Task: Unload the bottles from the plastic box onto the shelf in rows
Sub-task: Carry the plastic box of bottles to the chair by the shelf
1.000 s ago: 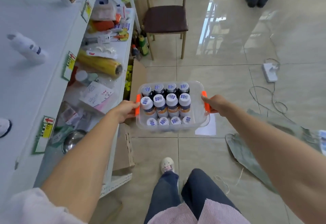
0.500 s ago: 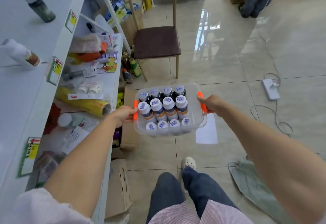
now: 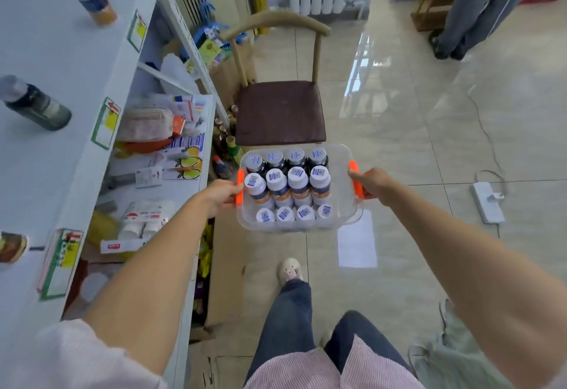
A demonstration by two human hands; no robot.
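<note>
A clear plastic box (image 3: pixel 343 220) with orange handles hangs in the air in front of me, over the tiled floor. It is packed with several white-capped bottles (image 3: pixel 287 184) standing in rows. My left hand (image 3: pixel 221 195) grips the left orange handle and my right hand (image 3: pixel 372 183) grips the right one. The white shelf (image 3: pixel 61 60) runs along my left; three lone bottles stand on its top board, one of them dark (image 3: pixel 36 103). The box is to the right of the shelf's lower board, apart from it.
A wooden chair (image 3: pixel 280 112) with a brown seat stands just beyond the box. The lower shelf board (image 3: pixel 196 204) is crowded with packets and boxes. Cardboard lies on the floor by the shelf foot. A power strip (image 3: pixel 487 201) and cable lie right; a person's legs (image 3: pixel 472 8) stand far right.
I have walked forward along the shelf carrying the box; the chair is now much closer, directly beyond the box. Both hands keep their grip on the handles.
</note>
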